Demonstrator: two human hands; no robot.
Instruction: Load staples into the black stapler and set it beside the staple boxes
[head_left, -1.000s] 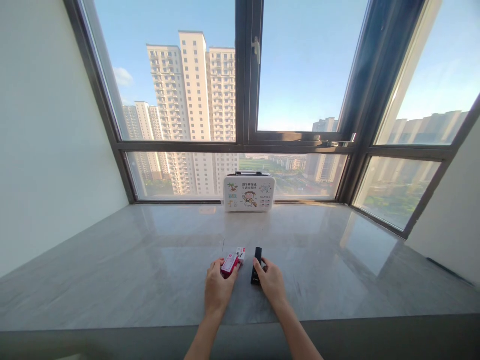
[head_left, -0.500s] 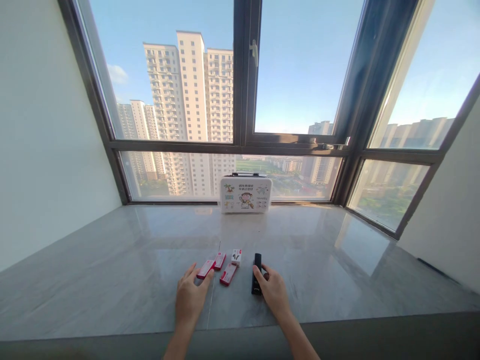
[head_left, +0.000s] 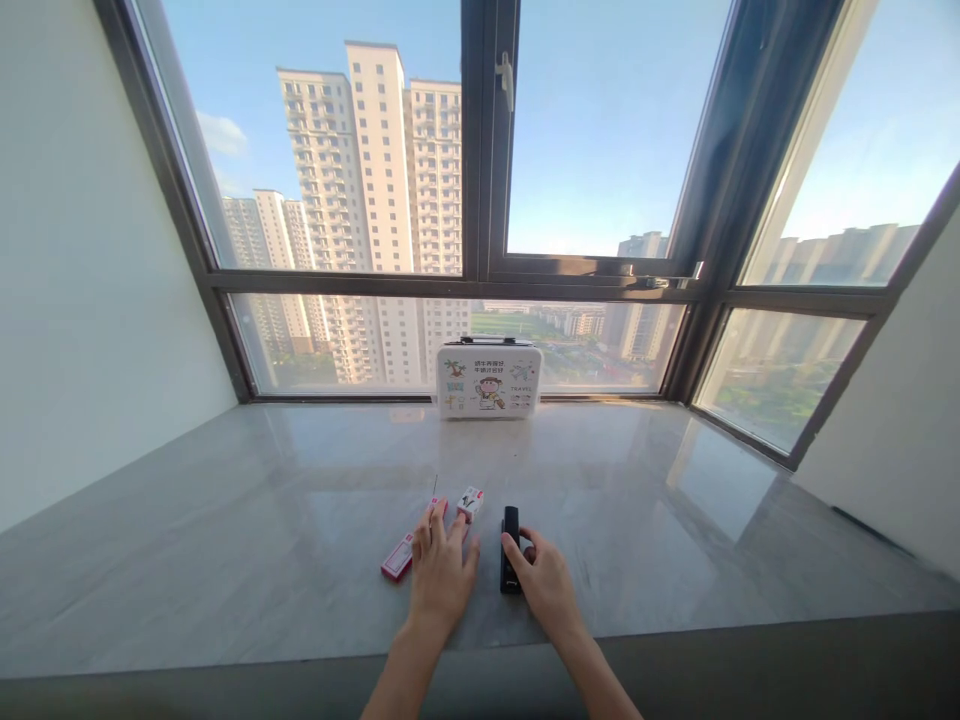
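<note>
My right hand (head_left: 545, 582) is wrapped round the side of a black stapler (head_left: 511, 530) lying lengthwise on the grey ledge. Left of it, my left hand (head_left: 439, 575) reaches over several small boxes, its fingers stretched out and apart. A fingertip is at the near edge of a white box with a dark print (head_left: 470, 502); I cannot tell if it presses on it. A flat red-and-white box (head_left: 398, 557) shows at an angle to the left of the hand. The other red boxes are mostly hidden under the fingers.
A white case with cartoon prints (head_left: 489, 383) and a dark handle stands upright at the back against the window frame (head_left: 360, 284). The grey stone ledge (head_left: 300, 560) has its front edge just below my wrists. A white wall (head_left: 97, 300) bounds it on the left.
My left hand has let go of a red box, now lying farther left and nearer me, and has moved right over the other boxes. The white box has turned. My right hand stays on the stapler.
</note>
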